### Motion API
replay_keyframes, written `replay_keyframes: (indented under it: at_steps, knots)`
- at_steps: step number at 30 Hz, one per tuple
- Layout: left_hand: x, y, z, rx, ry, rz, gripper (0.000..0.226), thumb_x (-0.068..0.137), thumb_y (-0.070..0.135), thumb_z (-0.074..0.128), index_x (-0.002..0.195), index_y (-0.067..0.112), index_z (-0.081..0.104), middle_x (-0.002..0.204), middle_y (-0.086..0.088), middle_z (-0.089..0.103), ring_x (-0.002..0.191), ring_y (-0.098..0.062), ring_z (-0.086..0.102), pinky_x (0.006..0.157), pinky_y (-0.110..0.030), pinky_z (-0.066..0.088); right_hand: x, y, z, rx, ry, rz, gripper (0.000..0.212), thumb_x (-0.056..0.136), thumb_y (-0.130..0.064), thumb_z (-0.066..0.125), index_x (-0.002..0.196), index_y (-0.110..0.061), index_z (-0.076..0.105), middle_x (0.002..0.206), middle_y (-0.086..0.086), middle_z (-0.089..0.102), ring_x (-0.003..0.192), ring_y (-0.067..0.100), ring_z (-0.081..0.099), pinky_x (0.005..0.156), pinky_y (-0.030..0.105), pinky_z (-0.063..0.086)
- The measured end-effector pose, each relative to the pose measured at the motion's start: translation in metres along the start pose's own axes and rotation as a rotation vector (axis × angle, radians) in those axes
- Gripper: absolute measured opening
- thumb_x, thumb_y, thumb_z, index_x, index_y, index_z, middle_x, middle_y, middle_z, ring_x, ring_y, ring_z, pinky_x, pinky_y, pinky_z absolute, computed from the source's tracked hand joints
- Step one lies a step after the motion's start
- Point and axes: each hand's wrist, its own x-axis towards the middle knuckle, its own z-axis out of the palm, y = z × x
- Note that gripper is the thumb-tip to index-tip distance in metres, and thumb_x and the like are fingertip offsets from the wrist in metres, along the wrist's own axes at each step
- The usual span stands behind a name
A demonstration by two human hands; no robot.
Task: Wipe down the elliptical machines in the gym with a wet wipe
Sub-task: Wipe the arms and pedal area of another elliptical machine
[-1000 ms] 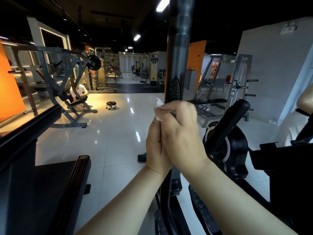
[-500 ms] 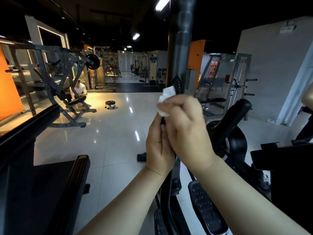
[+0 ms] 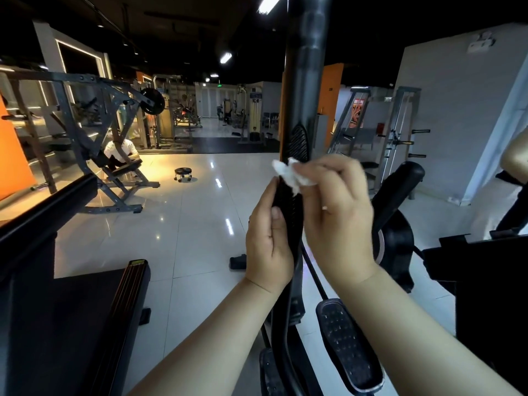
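Dim gym, glossy tiled floor [image 3: 177, 230], and the far kit melts into shadow, too dark to sort out. Bottom left, a dark bench [image 3: 71, 324] is cut off by the frame edge. At the right edge a bare arm [image 3: 514, 158] of another person pokes in, and the rest of them is out of frame.

Centre stage is the elliptical [image 3: 397, 241], its black body low on the right, partly behind the right forearm. Its bar [image 3: 305, 81] dominates. The long axis is near upright, rising from down by the pedals and running out of the top of the frame, so the upper end is cut off. The ribbed grip section faces the camera, partly covered by both hands.

1 pedal [image 3: 345, 350] shows well at the bottom, treaded face up, long axis pointing away from the camera. A 2nd, left of it, is mostly hidden behind the bar and clipped by the lower edge.

The left hand [image 3: 268, 247] is on the bar's left side. Its thumb lies along the near face and the other fingers go round the back, mostly out of sight, clamped on the bar. The right hand [image 3: 340, 221], a touch blurred, sits just right of the bar and higher, fingers bunched together, pinching the wipe [image 3: 291, 177].

The wipe is a small white crumple against the grip, just above the left thumb, with its right part buried under the fingertips.
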Motion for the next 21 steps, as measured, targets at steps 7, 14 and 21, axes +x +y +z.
replay_keyframes:
  at_steps: [7, 14, 21]
  knots:
    - [0.001, 0.003, 0.001, -0.038, -0.002, 0.017, 0.045, 0.108, 0.007, 0.031, 0.132, 0.035, 0.057, 0.126, 0.021, 0.064, 0.119, -0.003, 0.06, 0.1, -0.027, 0.047, -0.021, 0.005, 0.009, -0.089, -0.068, -0.097, 0.018, 0.096, -0.004, 0.063, 0.11, 0.003, 0.071, 0.115, 0.01, 0.057, 0.1, 0.031, 0.058, 0.09, 0.028, 0.046]
    - [-0.003, 0.008, 0.002, 0.025, 0.067, 0.018, 0.049, 0.11, 0.014, 0.031, 0.14, 0.048, 0.049, 0.136, 0.007, 0.063, 0.128, -0.012, 0.058, 0.107, -0.031, 0.047, -0.021, 0.014, 0.006, -0.049, -0.018, -0.033, 0.021, 0.1, -0.008, 0.057, 0.112, 0.002, 0.071, 0.11, 0.013, 0.058, 0.1, 0.032, 0.059, 0.086, 0.039, 0.051]
    - [-0.001, 0.008, -0.008, 0.253, 0.03, 0.052, 0.021, 0.103, 0.032, 0.053, 0.115, 0.048, 0.062, 0.093, 0.018, 0.063, 0.09, -0.002, 0.058, 0.082, -0.019, 0.046, -0.035, 0.006, 0.01, -0.067, -0.177, -0.156, 0.026, 0.096, -0.007, 0.062, 0.122, -0.005, 0.059, 0.118, 0.005, 0.049, 0.101, 0.029, 0.052, 0.083, 0.034, 0.047]
